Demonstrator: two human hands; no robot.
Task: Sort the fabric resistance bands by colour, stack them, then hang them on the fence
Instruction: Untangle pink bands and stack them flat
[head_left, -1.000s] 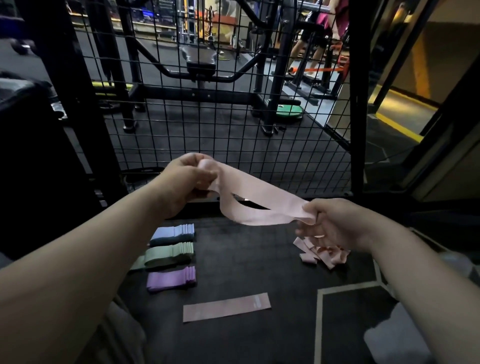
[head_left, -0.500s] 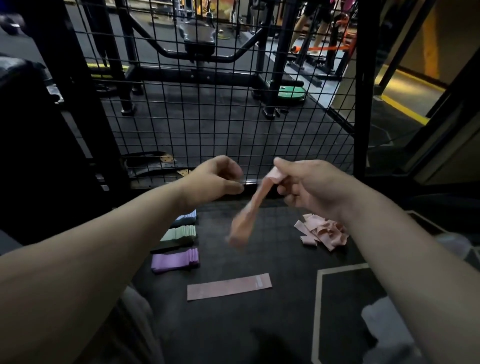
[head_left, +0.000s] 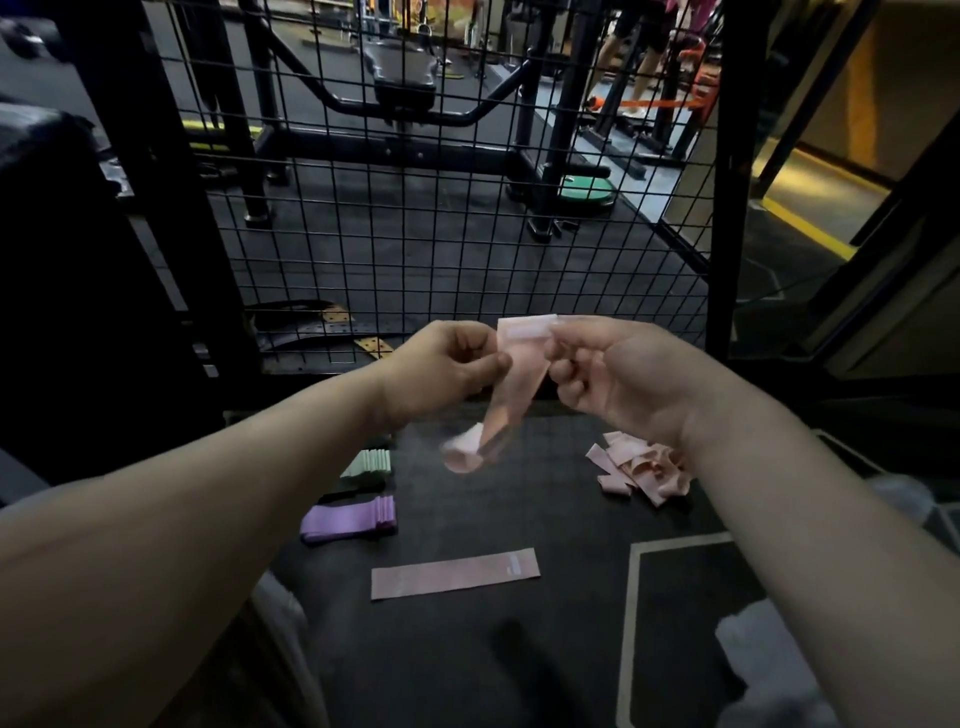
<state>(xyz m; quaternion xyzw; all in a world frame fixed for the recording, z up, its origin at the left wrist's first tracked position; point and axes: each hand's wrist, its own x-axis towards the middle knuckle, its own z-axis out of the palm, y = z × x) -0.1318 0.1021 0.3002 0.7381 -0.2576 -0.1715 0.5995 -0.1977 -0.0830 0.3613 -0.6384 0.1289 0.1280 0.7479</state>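
Dark gym floor mat (head_left: 519, 509), wire fence (head_left: 415, 234) behind. Centre frame: left hand (head_left: 447, 364) and right hand (head_left: 613, 374) close together, both pinching the top edge of one pink band (head_left: 519, 364); the rest hangs, lower end blurred. Half a second ago only the right held it. The left has rejoined, probably to flatten it for stacking. Below centre: flat pink band (head_left: 454, 574). Right: loose pink pile (head_left: 641, 467). Left: purple stack (head_left: 353, 519), green stack (head_left: 369, 462). Nothing hung yet.
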